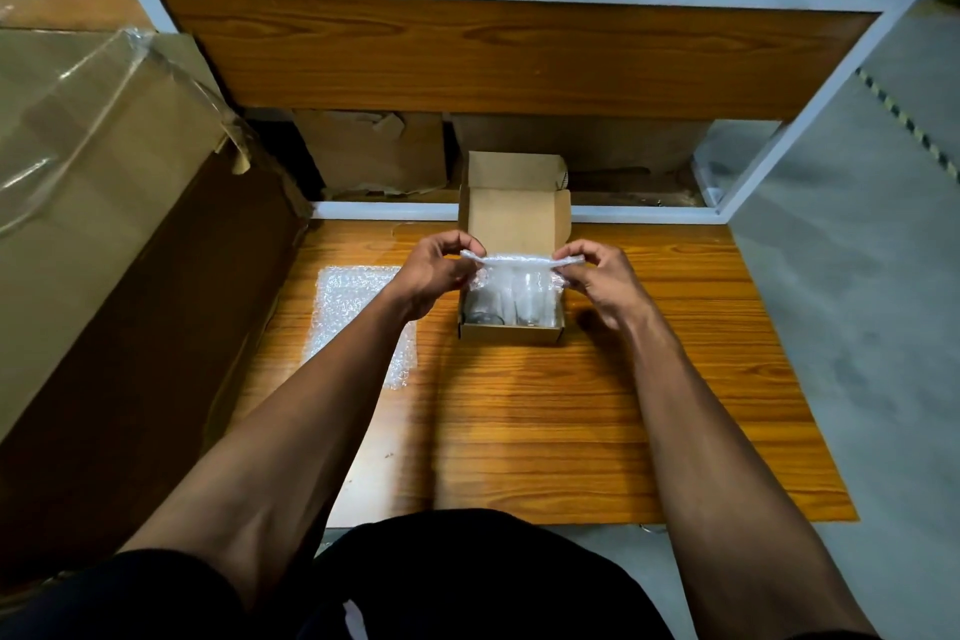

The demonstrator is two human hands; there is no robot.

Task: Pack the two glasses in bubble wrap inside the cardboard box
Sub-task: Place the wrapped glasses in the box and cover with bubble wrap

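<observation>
Above the open cardboard box (511, 332) on the surface (597, 405), the left hand (434, 270) and right hand (597, 281) each pinch one end of the bubble wrap (511, 261), its long axis running left-right directly over the two glasses (506, 309) standing inside, both hands equally near

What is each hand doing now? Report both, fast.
Left hand: pinching one end of the bubble wrap above the box.
Right hand: pinching the other end.
</observation>
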